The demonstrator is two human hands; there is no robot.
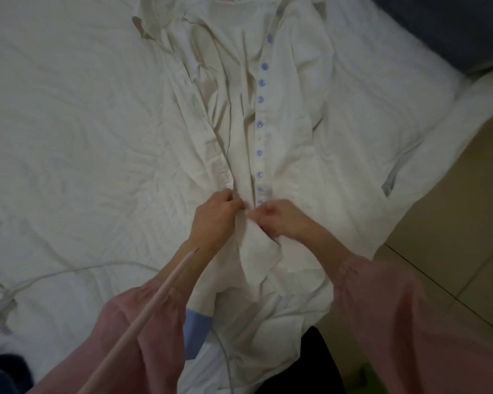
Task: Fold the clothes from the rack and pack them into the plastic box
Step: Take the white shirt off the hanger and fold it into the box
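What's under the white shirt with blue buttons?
The shirt lies on a wrinkled white bedsheet, which shows on both sides. Anything else beneath is hidden by the cloth.

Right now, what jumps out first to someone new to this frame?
A white garment lies spread down the middle of the bed sheet, its row of pale blue buttons running toward the person. The left hand and right hand meet at the lowest buttons, each pinching the fabric.
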